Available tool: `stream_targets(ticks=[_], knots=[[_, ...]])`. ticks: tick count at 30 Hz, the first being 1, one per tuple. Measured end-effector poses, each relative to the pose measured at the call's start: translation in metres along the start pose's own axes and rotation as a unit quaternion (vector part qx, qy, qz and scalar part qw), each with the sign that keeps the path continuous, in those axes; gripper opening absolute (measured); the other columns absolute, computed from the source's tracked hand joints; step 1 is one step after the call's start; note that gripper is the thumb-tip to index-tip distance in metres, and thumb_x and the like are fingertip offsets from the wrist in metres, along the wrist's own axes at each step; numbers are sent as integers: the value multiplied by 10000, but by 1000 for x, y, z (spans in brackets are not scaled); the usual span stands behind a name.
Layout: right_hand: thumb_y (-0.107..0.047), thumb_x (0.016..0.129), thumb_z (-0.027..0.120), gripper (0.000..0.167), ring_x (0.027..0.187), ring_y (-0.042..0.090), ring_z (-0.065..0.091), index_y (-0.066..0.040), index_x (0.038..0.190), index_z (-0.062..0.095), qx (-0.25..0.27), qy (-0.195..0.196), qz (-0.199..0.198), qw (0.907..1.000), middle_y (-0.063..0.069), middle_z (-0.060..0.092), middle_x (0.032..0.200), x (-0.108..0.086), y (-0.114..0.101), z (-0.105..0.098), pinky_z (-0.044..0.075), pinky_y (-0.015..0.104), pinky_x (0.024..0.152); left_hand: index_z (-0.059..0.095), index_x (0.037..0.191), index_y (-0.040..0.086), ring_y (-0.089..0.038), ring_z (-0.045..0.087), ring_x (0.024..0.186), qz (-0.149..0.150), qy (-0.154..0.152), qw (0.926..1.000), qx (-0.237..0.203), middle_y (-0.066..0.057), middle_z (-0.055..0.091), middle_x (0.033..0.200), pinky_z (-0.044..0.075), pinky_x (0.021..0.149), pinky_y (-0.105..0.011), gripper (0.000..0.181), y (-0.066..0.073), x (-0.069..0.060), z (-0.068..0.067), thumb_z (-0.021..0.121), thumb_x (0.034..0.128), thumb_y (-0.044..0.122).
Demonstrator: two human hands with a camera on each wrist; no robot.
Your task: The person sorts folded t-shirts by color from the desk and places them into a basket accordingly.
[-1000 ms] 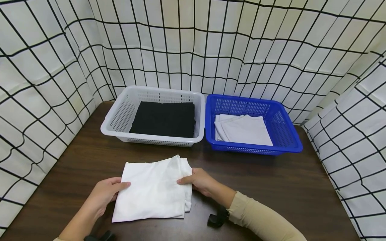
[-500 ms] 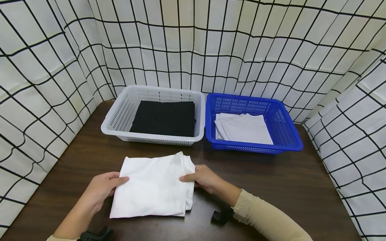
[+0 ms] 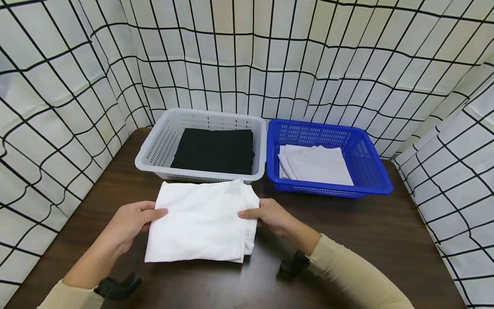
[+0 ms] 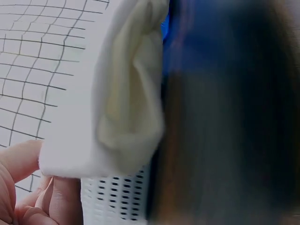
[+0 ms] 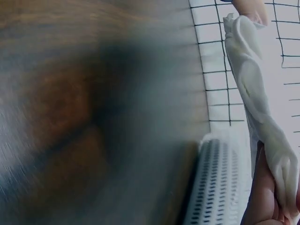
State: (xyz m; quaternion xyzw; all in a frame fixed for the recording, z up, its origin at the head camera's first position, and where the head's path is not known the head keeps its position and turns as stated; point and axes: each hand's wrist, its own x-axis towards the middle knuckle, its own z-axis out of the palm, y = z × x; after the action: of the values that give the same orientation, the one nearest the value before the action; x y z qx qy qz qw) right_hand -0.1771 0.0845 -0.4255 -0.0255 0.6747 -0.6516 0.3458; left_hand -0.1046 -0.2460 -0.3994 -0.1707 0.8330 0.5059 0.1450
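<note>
A folded white cloth (image 3: 200,225) is held up above the front of the dark table, spread between both hands. My left hand (image 3: 131,221) pinches its left side, thumb on top and fingers behind. At the opposite side my right hand (image 3: 275,218) grips it the same way, near a layered edge. In the left wrist view, the fingers (image 4: 61,199) curl under the cloth's corner, and its folds (image 4: 129,93) hang open underneath. The right wrist view shows the cloth (image 5: 255,84) edge-on, its layers loosely bunched, with the right hand (image 5: 265,197) under it.
Behind the cloth stands a white basket (image 3: 144,161) with folded black cloth (image 3: 216,150) in it. Beside it on the right is a blue basket (image 3: 372,171) holding folded white cloth (image 3: 320,165). Black-and-white grid curtains (image 3: 231,51) surround the brown table (image 3: 366,240).
Both hands have carried the white cloth upward and away from the table's front edge, slightly to the right, so its top now reaches the white basket's front rim in the head view.
</note>
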Motion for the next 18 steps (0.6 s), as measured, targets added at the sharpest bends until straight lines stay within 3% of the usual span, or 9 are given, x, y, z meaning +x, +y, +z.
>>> stream_targets(ticks=[7, 14, 18], knots=[[-121, 903, 713, 327, 777, 111, 729, 42, 1180, 653, -370, 29, 41, 9993, 53, 765, 949, -7, -22, -14, 622, 300, 755, 568, 1317, -52, -132, 649, 926, 191, -73, 9998, -80, -174, 626, 1265, 556, 816, -251, 638, 21, 1, 0, 685, 920, 433], [-129, 921, 697, 347, 805, 126, 736, 24, 1226, 633, -414, 122, 22, 9991, 63, 766, 1011, -13, -36, -25, 623, 314, 775, 568, 1301, -56, -101, 688, 855, 363, -143, 9987, -314, -18, 710, 1049, 582, 788, -232, 597, 37, 6, 0, 692, 926, 390], [-123, 925, 685, 341, 808, 116, 732, 13, 1232, 622, -349, 100, -39, 9993, 24, 764, 980, -14, -44, -32, 617, 284, 752, 561, 1313, -54, -91, 692, 833, 453, -105, 9981, -416, 14, 718, 1011, 591, 778, -235, 589, 47, 10, 1, 694, 928, 371]])
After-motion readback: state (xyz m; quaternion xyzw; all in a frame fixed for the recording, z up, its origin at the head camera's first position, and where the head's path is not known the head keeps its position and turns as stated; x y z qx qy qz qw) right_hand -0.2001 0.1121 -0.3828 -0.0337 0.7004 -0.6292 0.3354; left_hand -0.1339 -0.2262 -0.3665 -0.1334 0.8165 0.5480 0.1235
